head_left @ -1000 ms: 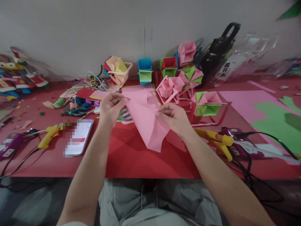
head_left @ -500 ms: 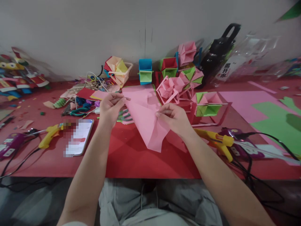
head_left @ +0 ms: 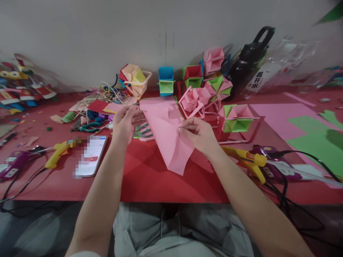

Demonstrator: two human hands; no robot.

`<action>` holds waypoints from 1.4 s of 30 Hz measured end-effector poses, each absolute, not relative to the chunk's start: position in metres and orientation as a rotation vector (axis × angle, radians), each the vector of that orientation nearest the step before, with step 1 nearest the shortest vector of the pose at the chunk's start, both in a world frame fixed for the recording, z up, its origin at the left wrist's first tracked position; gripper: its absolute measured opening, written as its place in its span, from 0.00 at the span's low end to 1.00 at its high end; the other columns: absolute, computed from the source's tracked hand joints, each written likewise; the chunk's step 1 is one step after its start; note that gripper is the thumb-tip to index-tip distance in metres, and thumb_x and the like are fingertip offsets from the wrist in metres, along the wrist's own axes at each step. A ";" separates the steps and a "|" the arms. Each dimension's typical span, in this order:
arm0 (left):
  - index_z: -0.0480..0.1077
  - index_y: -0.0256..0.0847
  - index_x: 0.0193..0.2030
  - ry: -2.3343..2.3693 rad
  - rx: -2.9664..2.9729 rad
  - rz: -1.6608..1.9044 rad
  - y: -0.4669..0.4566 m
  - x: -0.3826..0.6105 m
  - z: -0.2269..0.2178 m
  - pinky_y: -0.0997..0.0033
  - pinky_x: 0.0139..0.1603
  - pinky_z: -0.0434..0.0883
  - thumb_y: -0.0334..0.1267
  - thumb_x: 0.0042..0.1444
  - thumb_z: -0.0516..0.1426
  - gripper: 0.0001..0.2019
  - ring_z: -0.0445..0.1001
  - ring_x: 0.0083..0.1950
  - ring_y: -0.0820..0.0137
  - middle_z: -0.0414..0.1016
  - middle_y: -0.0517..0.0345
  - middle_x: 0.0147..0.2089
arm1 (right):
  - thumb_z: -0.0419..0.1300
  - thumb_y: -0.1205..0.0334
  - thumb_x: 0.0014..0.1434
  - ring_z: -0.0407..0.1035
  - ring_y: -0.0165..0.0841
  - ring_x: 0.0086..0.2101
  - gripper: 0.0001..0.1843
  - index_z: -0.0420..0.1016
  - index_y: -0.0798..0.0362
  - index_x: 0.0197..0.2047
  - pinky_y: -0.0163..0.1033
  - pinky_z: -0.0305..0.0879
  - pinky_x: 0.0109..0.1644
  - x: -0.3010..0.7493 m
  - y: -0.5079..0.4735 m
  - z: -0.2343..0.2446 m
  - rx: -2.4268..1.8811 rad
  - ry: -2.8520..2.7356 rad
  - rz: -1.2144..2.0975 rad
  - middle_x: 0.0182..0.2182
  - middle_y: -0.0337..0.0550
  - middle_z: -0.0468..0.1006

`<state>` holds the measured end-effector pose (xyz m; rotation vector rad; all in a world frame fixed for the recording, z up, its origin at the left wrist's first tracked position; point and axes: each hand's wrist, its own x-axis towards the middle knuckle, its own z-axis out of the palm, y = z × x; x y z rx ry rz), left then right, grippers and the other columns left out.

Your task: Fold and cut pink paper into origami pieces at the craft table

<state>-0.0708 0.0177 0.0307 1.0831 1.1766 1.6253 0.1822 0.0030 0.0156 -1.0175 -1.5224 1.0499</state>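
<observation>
Item one: a thin pink paper sheet [head_left: 167, 142], bent and creased, held up between the hands at the middle of the red tabletop [head_left: 166, 191], its lower point toward the near edge.
Right hand [head_left: 199, 134]: thumb and fingers pinching the sheet's side.
Left hand [head_left: 124, 121]: fingers extended at the upper left corner; whether they grip it, I cannot tell.
Step in hand, as I judge it: handling and shaping the sheet. The next move seems to call for a light, sure hold on that left corner, since thin paper creases easily.

Surface, left: a smartphone with lit screen [head_left: 92, 157]; a yellow plastic glue gun [head_left: 55, 157]; a purple glue gun [head_left: 13, 164].
Centre: green-handled scissors [head_left: 144, 132], just beside the sheet.
Back: a blue-and-green folded paper box [head_left: 166, 80]; a peach, red and yellow folded paper form [head_left: 135, 80].
Right: a pink-and-green folded paper box [head_left: 237, 119]; a second yellow glue gun [head_left: 254, 162]; flat green paper [head_left: 318, 135]; a black handled bottle [head_left: 245, 62].

Room: a plain grey wall [head_left: 80, 35] behind.
</observation>
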 end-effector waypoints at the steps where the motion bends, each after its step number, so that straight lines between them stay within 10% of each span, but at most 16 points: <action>1: 0.71 0.42 0.41 1.157 1.084 1.574 0.017 -0.069 0.031 0.65 0.37 0.79 0.54 0.57 0.62 0.17 0.83 0.38 0.64 0.82 0.52 0.38 | 0.71 0.55 0.51 0.76 0.34 0.34 0.14 0.72 0.51 0.32 0.39 0.71 0.39 0.182 0.003 0.016 -1.018 -1.522 1.053 0.30 0.41 0.79; 16: 0.75 0.39 0.39 1.087 1.032 1.380 0.012 -0.054 0.025 0.74 0.34 0.76 0.38 0.40 0.73 0.19 0.77 0.33 0.72 0.80 0.56 0.35 | 0.71 0.56 0.52 0.76 0.35 0.35 0.13 0.73 0.51 0.32 0.40 0.70 0.41 0.182 0.002 0.016 -1.031 -1.536 1.028 0.31 0.41 0.80; 42: 0.79 0.40 0.31 1.199 1.140 1.626 0.021 -0.069 0.017 0.66 0.34 0.81 0.52 0.44 0.72 0.17 0.79 0.29 0.68 0.79 0.59 0.28 | 0.70 0.56 0.52 0.75 0.34 0.33 0.13 0.71 0.51 0.32 0.39 0.70 0.39 0.179 0.002 0.015 -1.003 -1.549 1.062 0.30 0.40 0.79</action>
